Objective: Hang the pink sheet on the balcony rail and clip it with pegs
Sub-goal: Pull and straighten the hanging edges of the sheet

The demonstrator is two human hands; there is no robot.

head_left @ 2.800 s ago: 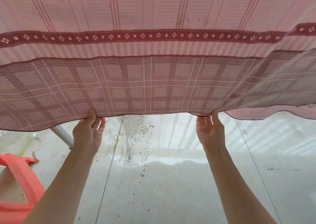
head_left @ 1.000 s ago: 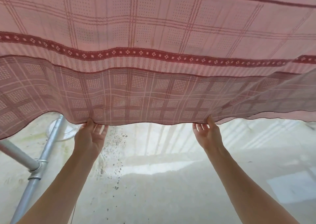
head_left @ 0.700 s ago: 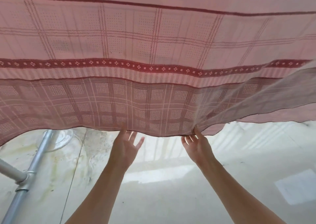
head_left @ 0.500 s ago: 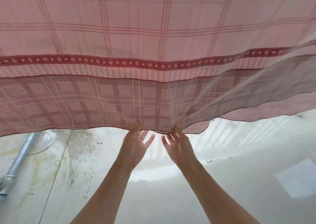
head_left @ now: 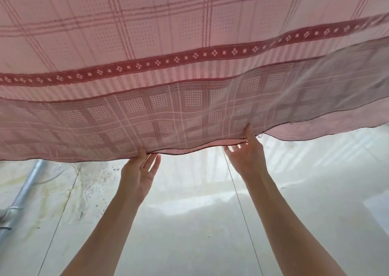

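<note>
Since half a second ago the two hands have moved apart along the hem. A metal pole (head_left: 25,193) slants at the far left over the stained floor (head_left: 189,223). The pink sheet (head_left: 189,75) spreads overhead, hiding everything above. The left hand (head_left: 137,174) pinches the hem with thumb and forefinger, its other fingers (head_left: 154,164) loose. The right hand (head_left: 248,155) grips the hem, thumb on top.

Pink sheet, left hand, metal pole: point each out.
pink sheet (head_left: 189,44), head view, pale checked middle.
left hand (head_left: 137,175), head view, back of the hand.
metal pole (head_left: 23,193), head view, bare shaft at lower left.
</note>
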